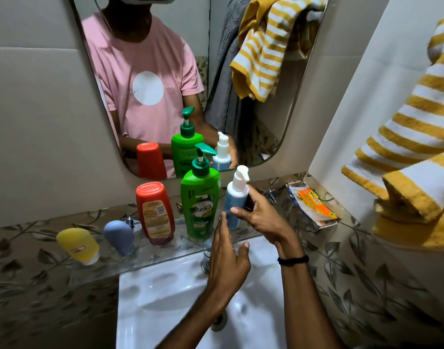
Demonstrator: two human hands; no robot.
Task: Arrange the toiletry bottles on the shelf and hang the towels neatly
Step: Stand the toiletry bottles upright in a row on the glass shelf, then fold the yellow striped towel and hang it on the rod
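Blue pump bottle (234,201) near-upright, nozzle rightward, in right hand (262,219)

I record a yellow bottle (77,244), grey-blue bottle (119,236), red bottle (154,212), green pump bottle (200,197) and blue bottle (234,196) with a white pump. The towel (417,137) is striped yellow and white. The tiles (354,273) are leaf-patterned.

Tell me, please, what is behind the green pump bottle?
Behind the green pump bottle stands the mirror, showing its reflection, with pale wall below. The bottle covers the mirror's lower edge there.

Glass shelf (150,255) holds a yellow bottle (78,244), grey bottle (119,236), red bottle (154,212), green bottle (200,197).
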